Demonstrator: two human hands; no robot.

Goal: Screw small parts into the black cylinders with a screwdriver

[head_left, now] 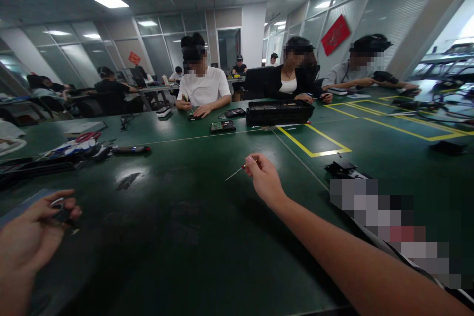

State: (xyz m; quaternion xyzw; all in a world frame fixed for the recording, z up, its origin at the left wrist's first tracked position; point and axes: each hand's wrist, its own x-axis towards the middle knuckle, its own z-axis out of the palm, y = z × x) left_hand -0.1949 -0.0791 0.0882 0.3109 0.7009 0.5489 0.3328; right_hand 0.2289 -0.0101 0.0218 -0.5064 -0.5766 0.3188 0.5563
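Note:
Out over the middle of the green table [207, 197], my right hand [263, 177] pinches a thin screwdriver [234, 174] by its handle. The metal shaft points down and to the left. At the left edge of the view, my left hand [40, 229] has its fingers curled round a small dark metallic object [62, 212], too small to name. A flat bluish thing [27, 205] shows behind that hand. The two hands are well apart.
A long black box [277, 113] stands beyond my right hand. Circuit-board devices [222, 127] lie left of it. Cables and tools [87, 145] are piled at the left, beside a dark pen-like tool [131, 150]. Several people sit across the table. Yellow tape marks the right side.

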